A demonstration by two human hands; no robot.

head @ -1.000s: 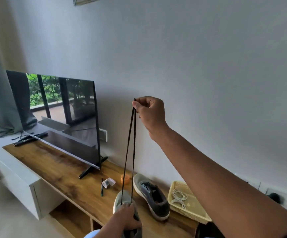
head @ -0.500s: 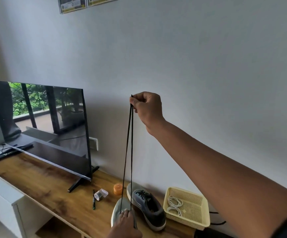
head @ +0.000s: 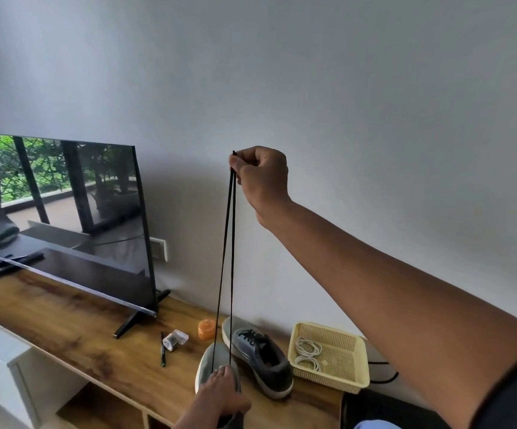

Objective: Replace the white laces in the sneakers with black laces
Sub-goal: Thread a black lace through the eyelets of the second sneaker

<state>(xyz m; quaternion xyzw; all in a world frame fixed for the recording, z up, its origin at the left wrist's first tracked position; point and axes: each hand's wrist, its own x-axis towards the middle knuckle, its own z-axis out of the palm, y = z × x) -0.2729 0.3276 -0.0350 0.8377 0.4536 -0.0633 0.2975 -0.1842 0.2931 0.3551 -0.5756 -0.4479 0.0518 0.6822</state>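
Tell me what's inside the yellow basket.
The yellow basket holds two coils of white laces on its mesh floor, plus a small pale tag. The near wall hides the front strip of the floor.

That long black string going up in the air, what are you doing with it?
A person is putting a thin black lace into a grey sneaker. The right hand pinches both lace ends up high, pulling them even, while the left hand holds the sneaker down on the wooden TV shelf. The second grey sneaker already wears black laces. White laces lie in the yellow plastic basket.
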